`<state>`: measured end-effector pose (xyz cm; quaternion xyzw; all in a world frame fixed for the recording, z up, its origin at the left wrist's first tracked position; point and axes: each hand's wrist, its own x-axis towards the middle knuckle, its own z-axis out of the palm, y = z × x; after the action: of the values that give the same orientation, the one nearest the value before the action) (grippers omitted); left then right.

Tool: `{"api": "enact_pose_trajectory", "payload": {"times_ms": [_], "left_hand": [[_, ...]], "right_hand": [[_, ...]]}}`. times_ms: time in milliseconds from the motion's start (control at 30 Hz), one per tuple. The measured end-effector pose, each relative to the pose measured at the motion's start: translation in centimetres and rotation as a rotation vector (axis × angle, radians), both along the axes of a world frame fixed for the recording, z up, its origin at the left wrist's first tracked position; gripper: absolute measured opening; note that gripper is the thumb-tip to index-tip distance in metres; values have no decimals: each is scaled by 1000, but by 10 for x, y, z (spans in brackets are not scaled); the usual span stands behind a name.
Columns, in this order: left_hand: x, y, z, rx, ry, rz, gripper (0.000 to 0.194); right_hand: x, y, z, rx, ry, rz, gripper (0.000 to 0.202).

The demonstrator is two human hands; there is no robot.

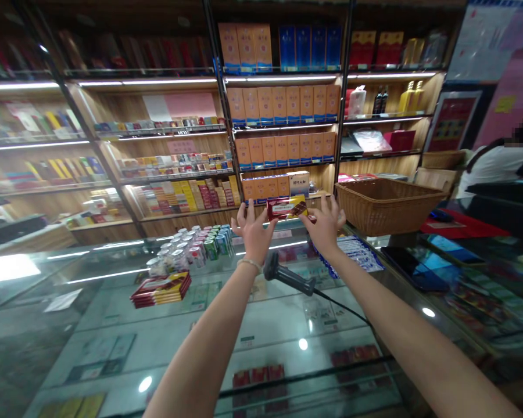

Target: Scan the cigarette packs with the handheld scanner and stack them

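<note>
A red and yellow snack pack (286, 207), with what look like chocolate wafer bars printed on it, is held up above the glass counter. My left hand (253, 237) grips its left end near the thumb, other fingers raised. At the other end my right hand (325, 229) pinches the pack's lower right corner with the thumb. Below and between my wrists lies a black handheld barcode scanner (290, 276) with its cable. To the left is a stack of similar red and yellow packs (160, 290). Blue and white packets (359, 253) lie beside my right forearm.
Several rows of small cans or jars (196, 247) stand on the glass counter (261, 325). A wicker basket (387, 203) sits at the right, near a dark phone-like slab (414, 270). Stocked shelves (283, 128) line the back. A person in white (497, 165) is at far right.
</note>
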<state>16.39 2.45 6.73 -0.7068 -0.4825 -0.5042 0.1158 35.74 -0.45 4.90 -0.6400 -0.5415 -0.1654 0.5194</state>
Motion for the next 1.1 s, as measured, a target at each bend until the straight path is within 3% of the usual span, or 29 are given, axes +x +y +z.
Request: {"api": "enact_pose_trajectory", "payload": {"times_ms": [300, 500, 700, 1100], "left_hand": [[-75, -13, -21, 147, 61, 38, 35], [-108, -26, -45, 157, 81, 20, 37], [-119, -32, -62, 180, 87, 52, 37], [-116, -42, -69, 157, 95, 38, 36]], "right_hand": [[-60, -14, -12, -10, 0, 85, 32], [-81, -29, -27, -92, -10, 166, 28], [-88, -34, -37, -133, 63, 249, 33], [-79, -30, -49, -275, 326, 376, 23]]}}
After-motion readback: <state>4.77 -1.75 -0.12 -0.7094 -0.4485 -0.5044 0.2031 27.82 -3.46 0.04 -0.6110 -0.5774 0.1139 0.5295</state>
